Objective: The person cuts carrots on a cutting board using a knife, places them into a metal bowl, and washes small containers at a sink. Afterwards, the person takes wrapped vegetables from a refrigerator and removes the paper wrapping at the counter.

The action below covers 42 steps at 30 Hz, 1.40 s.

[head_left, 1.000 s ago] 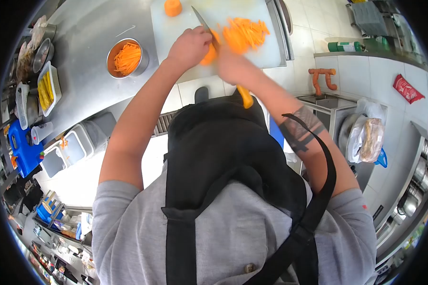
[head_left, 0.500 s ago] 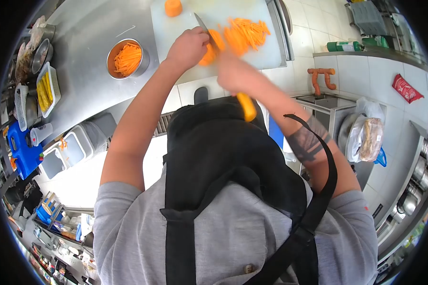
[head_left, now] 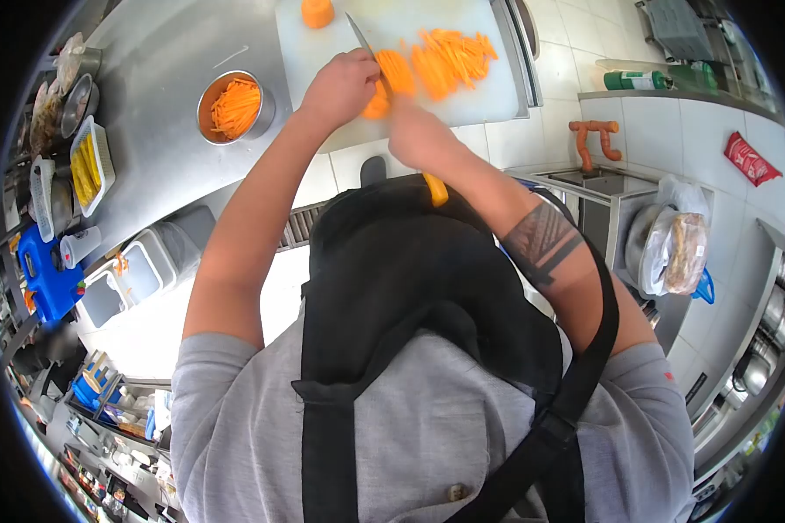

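My right hand (head_left: 417,135) is closed round the yellow handle of a knife (head_left: 360,35), whose blade points up and left across the white cutting board (head_left: 340,139). Beside the blade, my left hand (head_left: 342,85) has its fingers bent together on an orange carrot piece (head_left: 376,105), partly hidden under them. Just right of the blade lie carrot slices (head_left: 396,71). Farther right is a pile of carrot strips (head_left: 453,59). A thick carrot chunk (head_left: 317,12) stands at the board's upper left.
On the steel counter (head_left: 161,96), a metal bowl (head_left: 235,106) holds carrot strips. A white basket (head_left: 91,164) with yellow items stands at the left edge. Grey bins (head_left: 148,266) are below the counter. A steel unit and wrapped food (head_left: 685,253) are at the right.
The knife and my right hand have shifted slightly left, with the handle end moving up and left since half a second ago. My left hand stays nearly in place on the carrot.
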Motion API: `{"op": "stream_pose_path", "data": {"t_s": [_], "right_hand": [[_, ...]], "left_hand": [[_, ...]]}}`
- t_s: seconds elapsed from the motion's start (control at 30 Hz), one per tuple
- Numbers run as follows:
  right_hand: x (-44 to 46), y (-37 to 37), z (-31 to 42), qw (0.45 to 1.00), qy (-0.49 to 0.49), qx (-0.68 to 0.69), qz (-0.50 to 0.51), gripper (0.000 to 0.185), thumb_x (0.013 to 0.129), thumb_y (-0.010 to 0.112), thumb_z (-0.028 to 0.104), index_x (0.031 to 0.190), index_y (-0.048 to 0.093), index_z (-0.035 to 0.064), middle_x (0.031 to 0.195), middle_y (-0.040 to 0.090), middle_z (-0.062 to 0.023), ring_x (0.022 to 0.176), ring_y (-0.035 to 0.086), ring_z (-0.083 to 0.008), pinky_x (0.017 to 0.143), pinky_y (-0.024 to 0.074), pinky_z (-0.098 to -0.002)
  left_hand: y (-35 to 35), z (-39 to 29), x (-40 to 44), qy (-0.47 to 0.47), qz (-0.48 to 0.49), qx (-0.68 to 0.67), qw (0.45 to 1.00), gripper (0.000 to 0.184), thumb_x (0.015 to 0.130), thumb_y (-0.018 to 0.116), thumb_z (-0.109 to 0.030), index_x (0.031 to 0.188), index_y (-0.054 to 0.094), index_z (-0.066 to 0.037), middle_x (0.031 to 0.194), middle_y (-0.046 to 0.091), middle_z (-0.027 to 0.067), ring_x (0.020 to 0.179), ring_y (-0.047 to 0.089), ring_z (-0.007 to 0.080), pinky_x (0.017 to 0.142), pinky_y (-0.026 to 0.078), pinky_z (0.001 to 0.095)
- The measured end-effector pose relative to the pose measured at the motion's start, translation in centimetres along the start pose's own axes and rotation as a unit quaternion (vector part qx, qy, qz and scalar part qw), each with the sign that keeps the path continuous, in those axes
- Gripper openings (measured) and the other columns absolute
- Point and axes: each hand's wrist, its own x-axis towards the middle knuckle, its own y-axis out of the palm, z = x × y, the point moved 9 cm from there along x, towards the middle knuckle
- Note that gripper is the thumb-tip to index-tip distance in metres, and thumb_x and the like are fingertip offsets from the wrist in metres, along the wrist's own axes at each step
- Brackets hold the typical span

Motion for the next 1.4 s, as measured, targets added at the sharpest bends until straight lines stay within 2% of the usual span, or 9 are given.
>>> {"op": "stream_pose_path", "data": {"t_s": [0.2,0.27,0.4,0.73,0.93,1.03,1.1,1.2,1.4], "right_hand": [[0.9,-0.5,-2.0,0.999,-0.023,-0.043,0.010,0.031,0.090,0.052,0.003,0.117,0.048,-0.0106,0.099,0.070,-0.0350,0.099,0.071,-0.0497,0.087,0.0557,-0.0553],[0.3,-1.1,-2.8,0.999,0.003,-0.039,0.013,0.032,0.089,0.052,0.003,0.118,0.049,-0.0107,0.099,0.070,-0.0348,0.099,0.071,-0.0497,0.087,0.0556,-0.0554],[0.3,-1.3,-3.6,1.000,0.013,-0.029,0.005,0.034,0.087,0.052,0.002,0.118,0.048,-0.0120,0.096,0.070,-0.0351,0.097,0.070,-0.0500,0.086,0.0554,-0.0557],[-0.1,-1.7,-3.2,1.000,0.009,-0.010,-0.012,0.030,0.087,0.052,0.001,0.113,0.048,-0.0122,0.093,0.070,-0.0353,0.092,0.071,-0.0495,0.084,0.0557,-0.0555],[-0.2,-1.9,-3.1,0.999,0.018,-0.035,0.019,0.032,0.087,0.052,0.001,0.115,0.048,-0.0120,0.096,0.070,-0.0357,0.095,0.071,-0.0489,0.085,0.0554,-0.0556],[-0.6,-1.6,-3.1,0.998,0.006,-0.050,0.027,0.033,0.088,0.052,0.002,0.118,0.048,-0.0109,0.098,0.070,-0.0353,0.097,0.070,-0.0490,0.086,0.0548,-0.0563],[-1.3,-1.7,-3.2,0.999,-0.005,-0.031,-0.003,0.034,0.089,0.051,0.002,0.120,0.047,-0.0095,0.099,0.070,-0.0349,0.098,0.070,-0.0494,0.087,0.0543,-0.0571],[-1.7,-1.5,-4.0,0.999,0.005,-0.035,-0.009,0.032,0.090,0.050,0.003,0.119,0.047,-0.0082,0.097,0.070,-0.0345,0.097,0.069,-0.0501,0.087,0.0543,-0.0576],[-2.4,-2.6,-4.8,0.997,0.036,-0.067,0.007,0.028,0.090,0.050,0.004,0.116,0.047,-0.0071,0.094,0.071,-0.0329,0.094,0.070,-0.0496,0.086,0.0546,-0.0582]], "left_hand": [[-1.4,-0.9,-2.1,-0.032,-0.035,-0.049,0.998,0.018,0.091,0.066,-0.013,0.106,0.068,-0.003,0.107,0.067,0.0123,0.102,0.065,0.0349,0.089,0.055,0.0437],[-1.8,-1.3,-4.5,-0.103,-0.108,0.020,0.989,0.038,0.087,0.074,-0.025,0.116,0.064,-0.003,0.117,0.064,0.0154,0.109,0.060,0.0379,0.095,0.052,0.0469],[0.0,-2.1,-6.5,-0.186,-0.121,0.066,0.973,0.059,0.079,0.086,-0.040,0.118,0.061,-0.003,0.130,0.056,0.0189,0.117,0.055,0.0399,0.100,0.049,0.0483],[0.1,-0.2,-6.6,-0.096,-0.149,0.036,0.984,0.042,0.083,0.082,-0.018,0.116,0.061,-0.004,0.130,0.056,0.0160,0.119,0.055,0.0380,0.099,0.051,0.0463],[-1.7,0.3,-5.8,-0.113,-0.162,-0.007,0.980,0.041,0.085,0.075,-0.012,0.123,0.061,-0.003,0.134,0.057,0.0177,0.126,0.054,0.0383,0.104,0.050,0.0464],[-1.9,1.8,-4.1,-0.085,-0.161,-0.012,0.983,0.050,0.089,0.071,-0.013,0.136,0.060,-0.003,0.144,0.056,0.0181,0.132,0.051,0.0386,0.112,0.046,0.0459],[-0.2,2.1,-2.8,-0.043,-0.071,-0.030,0.996,0.055,0.093,0.067,-0.013,0.146,0.056,-0.004,0.151,0.053,0.0168,0.138,0.047,0.0387,0.118,0.040,0.0456],[0.8,1.9,-2.6,-0.022,-0.022,-0.038,0.999,0.054,0.096,0.063,-0.010,0.149,0.053,-0.004,0.153,0.053,0.0151,0.140,0.045,0.0391,0.121,0.037,0.0456],[1.8,-0.2,-3.3,-0.035,-0.018,-0.006,0.999,0.054,0.097,0.064,-0.010,0.149,0.053,-0.002,0.151,0.054,0.0154,0.140,0.045,0.0387,0.121,0.037,0.0463]]}}
